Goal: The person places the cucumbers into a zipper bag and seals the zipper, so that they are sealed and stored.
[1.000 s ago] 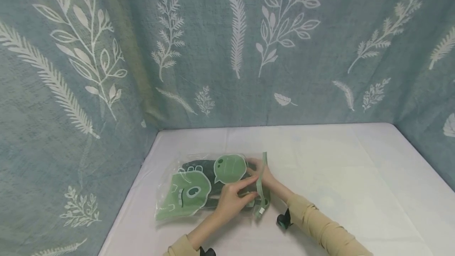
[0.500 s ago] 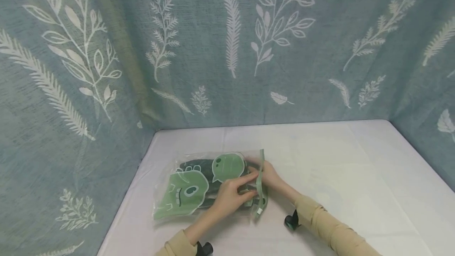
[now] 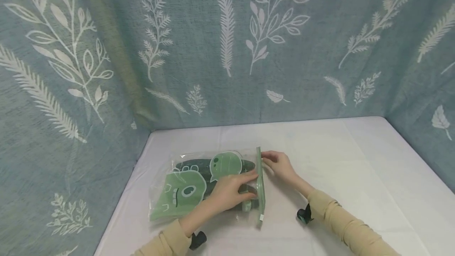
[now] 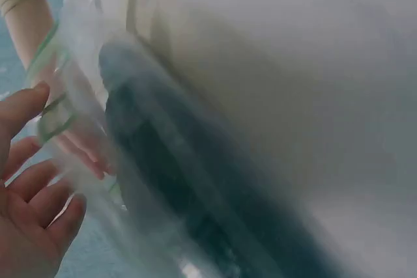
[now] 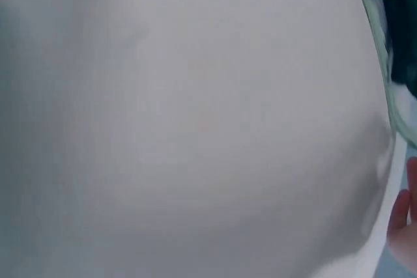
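Note:
A clear zip bag (image 3: 165, 208) with green cartoon monster prints lies on the white table. Its green zip strip (image 3: 261, 192) runs along the right end. Through the film, long dark green things with rounded ends (image 4: 176, 167) show; they resemble cucumbers. My left hand (image 3: 229, 192) rests on the bag near the strip, its index finger and thumb spread apart. In the left wrist view its fingertips touch the film. My right hand (image 3: 282, 166) is outside the bag, fingertips beside the strip's far end; I cannot tell whether they touch it.
The white tabletop (image 3: 337, 161) extends to the right of the bag. Blue-green curtains (image 3: 213, 50) with white leaf patterns rise at the back and both sides. Dark wrist cameras (image 3: 304, 213) sit below both sleeves.
My right hand has come out of the bag's right end to beside the strip. The strip now looks straighter. My left hand stays at nearly the same place on the bag.

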Motion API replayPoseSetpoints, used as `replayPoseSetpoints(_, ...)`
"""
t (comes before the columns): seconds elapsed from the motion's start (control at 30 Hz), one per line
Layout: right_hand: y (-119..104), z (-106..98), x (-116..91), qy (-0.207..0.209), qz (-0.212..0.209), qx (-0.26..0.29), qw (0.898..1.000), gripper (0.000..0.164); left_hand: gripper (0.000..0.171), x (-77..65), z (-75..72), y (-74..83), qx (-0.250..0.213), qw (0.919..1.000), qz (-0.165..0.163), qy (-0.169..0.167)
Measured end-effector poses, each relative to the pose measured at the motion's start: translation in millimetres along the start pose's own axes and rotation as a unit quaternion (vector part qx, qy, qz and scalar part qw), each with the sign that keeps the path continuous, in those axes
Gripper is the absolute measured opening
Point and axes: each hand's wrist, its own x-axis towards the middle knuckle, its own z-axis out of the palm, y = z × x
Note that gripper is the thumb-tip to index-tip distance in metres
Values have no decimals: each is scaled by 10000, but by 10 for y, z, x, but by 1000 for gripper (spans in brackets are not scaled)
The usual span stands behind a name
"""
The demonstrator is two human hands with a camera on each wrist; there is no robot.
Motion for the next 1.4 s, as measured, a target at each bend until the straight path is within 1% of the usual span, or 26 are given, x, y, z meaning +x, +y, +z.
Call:
replayPoseSetpoints(0.03,-1,-29,20,81,-106,-40,9999,28,57,-6,-17,10,202,9997,99,9)
replayPoseSetpoints(0.1,-5,-80,65,254,-249,-171,9992,28,55,-29,-42,40,526,9976,429,143)
replayPoseSetpoints(0.17,-7,-117,114,329,-422,-395,9978,29,52,-70,-53,90,907,9917,851,335)
replayPoseSetpoints(0.23,-12,-142,166,334,-594,-680,9953,31,47,-120,-38,154,1243,9816,1351,523)
replayPoseSetpoints(0.27,-12,-150,195,354,-701,-851,9933,31,45,-147,-25,194,1391,9761,1579,535)
replayPoseSetpoints(0.37,-12,-163,284,331,-973,-1301,9862,35,39,-228,56,318,1820,9623,1997,322)
replayPoseSetpoints(0.43,-6,-161,343,293,-1130,-1503,9817,37,37,-267,125,385,2042,9563,2092,19)
replayPoseSetpoints(0.47,-2,-157,367,247,-1176,-1534,9808,38,38,-282,159,411,2141,9546,2066,-146)
replayPoseSetpoints(0.57,24,-129,419,57,-1318,-1539,9792,42,42,-304,256,451,2297,9517,1984,-464)
replayPoseSetpoints(0.63,38,-104,425,-79,-1384,-1487,9791,41,43,-305,308,454,2287,9524,1927,-595)
replayPoseSetpoints(0.7,51,-81,418,-190,-1453,-1459,9784,39,43,-303,347,445,2325,9507,1948,-643)
replayPoseSetpoints(0.77,55,-63,401,-260,-1456,-1445,9784,35,41,-306,372,433,2460,9442,2097,-628)
replayPoseSetpoints(0.83,57,-49,391,-246,-1554,-1466,9766,32,35,-311,387,426,2650,9338,2348,-514)
replayPoseSetpoints(0.9,53,-37,383,-195,-1654,-1456,9752,30,30,-321,394,433,2843,9217,2619,-304)
replayPoseSetpoints(0.97,47,-23,385,-144,-1790,-1469,9727,29,20,-328,404,450,3002,9116,2806,-58)
replayPoseSetpoints(1.03,39,-4,390,-135,-1874,-1454,9714,27,12,-332,411,471,3138,9065,2818,201)
replayPoseSetpoints(1.1,32,19,395,-140,-1931,-1463,9701,25,5,-338,415,485,3215,9062,2718,396)
replayPoseSetpoints(1.17,28,40,397,-135,-1973,-1501,9687,22,8,-345,407,490,3208,9088,2629,455)
replayPoseSetpoints(1.2,27,49,396,-127,-1995,-1527,9678,21,7,-350,400,485,3152,9114,2594,527)
replayPoseSetpoints(1.23,27,54,394,-119,-2008,-1534,9675,20,7,-354,388,478,3081,9147,2549,590)
replayPoseSetpoints(1.3,31,56,379,-105,-2034,-1559,9666,19,6,-356,343,457,2817,9246,2449,764)
replayPoseSetpoints(1.33,37,52,366,-100,-2050,-1595,9656,19,6,-350,309,442,2632,9303,2398,884)
replayPoseSetpoints(1.37,43,44,350,-93,-2047,-1628,9651,19,6,-342,267,423,2480,9343,2336,1049)
replayPoseSetpoints(1.4,49,34,332,-84,-2054,-1645,9647,18,7,-329,209,407,2242,9405,2248,1214)
